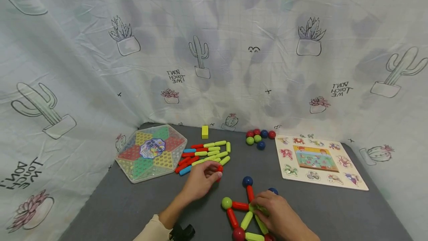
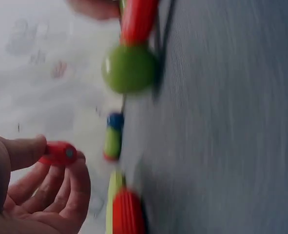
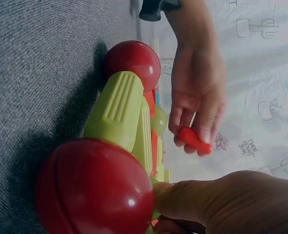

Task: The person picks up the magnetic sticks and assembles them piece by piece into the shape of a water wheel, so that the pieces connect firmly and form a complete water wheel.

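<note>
Red ribbed stick pinched, left hand

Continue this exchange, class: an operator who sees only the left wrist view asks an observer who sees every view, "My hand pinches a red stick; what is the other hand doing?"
Observer: The right hand holds the stick-and-ball figure at a green joint on the grey mat.
Operator: Where are the loose sticks?
Observer: A pile of sticks in red, green and blue lies just beyond the left hand, beside a hexagonal board.
Operator: Any spare balls?
Observer: Yes, a cluster of balls sits near the backdrop, left of a wooden puzzle.
</note>
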The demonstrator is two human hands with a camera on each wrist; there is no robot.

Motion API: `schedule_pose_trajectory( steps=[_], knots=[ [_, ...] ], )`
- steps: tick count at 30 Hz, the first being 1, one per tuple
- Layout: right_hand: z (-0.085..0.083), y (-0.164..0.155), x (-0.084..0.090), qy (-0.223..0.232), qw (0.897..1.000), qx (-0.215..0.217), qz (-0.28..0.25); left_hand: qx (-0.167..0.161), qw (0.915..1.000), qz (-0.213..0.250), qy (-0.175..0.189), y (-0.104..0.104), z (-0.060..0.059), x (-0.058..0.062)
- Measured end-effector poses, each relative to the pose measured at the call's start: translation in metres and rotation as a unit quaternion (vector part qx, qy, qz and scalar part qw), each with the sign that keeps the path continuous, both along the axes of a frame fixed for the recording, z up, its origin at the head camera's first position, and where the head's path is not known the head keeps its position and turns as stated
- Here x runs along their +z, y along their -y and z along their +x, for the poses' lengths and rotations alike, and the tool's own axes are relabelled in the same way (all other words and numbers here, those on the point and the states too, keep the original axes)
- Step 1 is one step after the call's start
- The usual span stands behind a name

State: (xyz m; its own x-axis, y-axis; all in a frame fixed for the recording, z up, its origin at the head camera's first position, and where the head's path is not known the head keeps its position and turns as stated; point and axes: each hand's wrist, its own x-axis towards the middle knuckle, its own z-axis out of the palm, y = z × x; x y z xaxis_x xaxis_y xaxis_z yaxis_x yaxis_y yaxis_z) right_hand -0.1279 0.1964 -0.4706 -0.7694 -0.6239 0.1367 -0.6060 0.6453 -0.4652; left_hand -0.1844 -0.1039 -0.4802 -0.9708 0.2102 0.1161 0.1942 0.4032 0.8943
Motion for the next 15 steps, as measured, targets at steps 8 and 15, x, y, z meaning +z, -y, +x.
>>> schedule_pose_trajectory(
  steps=[8,15],
  knots=[
    [0.001,0.000,0.000,-0.016,1.000,0.002,-0.008,-0.062,0.9929,0.021,0.100,-0.032,0.018,-0.009],
    [-0.005,0.000,0.005,0.006,1.000,0.020,-0.014,-0.068,0.9927,-0.042,0.090,-0.032,0.022,-0.007]
  ],
)
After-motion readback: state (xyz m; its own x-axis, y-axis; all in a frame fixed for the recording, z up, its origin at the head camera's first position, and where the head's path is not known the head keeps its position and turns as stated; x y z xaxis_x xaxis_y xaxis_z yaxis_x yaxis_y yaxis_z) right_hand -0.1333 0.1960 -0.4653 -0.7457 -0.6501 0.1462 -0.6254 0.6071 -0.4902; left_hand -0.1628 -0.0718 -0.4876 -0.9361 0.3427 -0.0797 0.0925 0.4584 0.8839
